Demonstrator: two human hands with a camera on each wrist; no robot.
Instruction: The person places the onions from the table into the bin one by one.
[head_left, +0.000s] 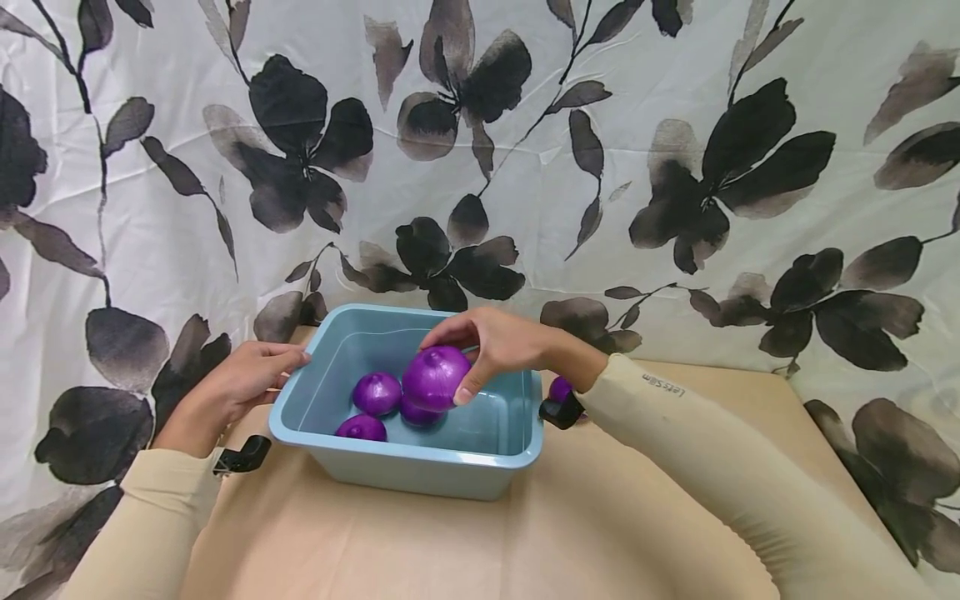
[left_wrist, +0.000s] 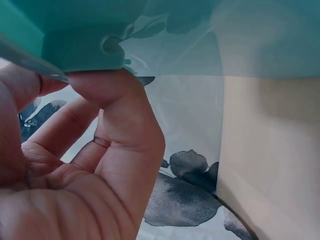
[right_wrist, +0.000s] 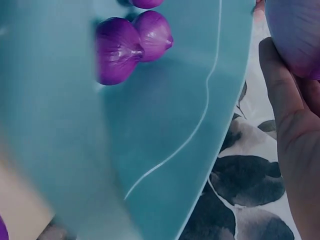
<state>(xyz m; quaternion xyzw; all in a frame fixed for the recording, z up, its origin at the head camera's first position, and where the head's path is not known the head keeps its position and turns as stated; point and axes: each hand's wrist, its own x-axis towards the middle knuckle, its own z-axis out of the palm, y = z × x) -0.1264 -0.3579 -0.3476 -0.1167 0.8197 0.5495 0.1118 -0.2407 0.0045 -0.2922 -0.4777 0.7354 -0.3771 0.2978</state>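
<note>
Head view: I judge three onions done in the tub, the right hand pinching a fourth onion above them, the left hand pinching the left rim, another onion apparently remaining at right.

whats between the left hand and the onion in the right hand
In the head view, the left wall of the blue tub and a purple onion inside it lie between them.
</note>
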